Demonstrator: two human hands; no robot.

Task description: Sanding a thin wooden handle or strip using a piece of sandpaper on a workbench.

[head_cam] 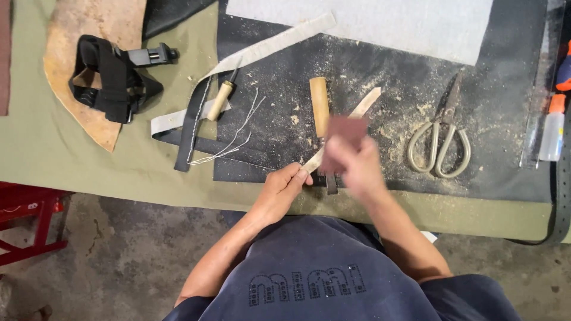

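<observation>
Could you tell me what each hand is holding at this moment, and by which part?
The left hand pinches the near end of a pale strip. The right hand, blurred, holds a reddish-brown sheet by its near edge, over the strip.

Two bare hands are at work: one left hand (284,185) pinching the end of one pale narrow strip (357,116), and one blurred right hand (357,163) holding one reddish-brown piece of abrasive sheet (346,135). Two wooden-handled tools lie on the one dark mat (499,107): one awl (221,100) and one knife (320,107). There is one pair of scissors (440,139), one black head strap mount (116,77), one tan leather piece (77,24), one long pale band (267,50), two dark straps (193,119), a few loose pale threads (238,137), one white sheet (386,24) and one small squeeze bottle (553,128). One red stool (30,220) stands on the floor.
</observation>
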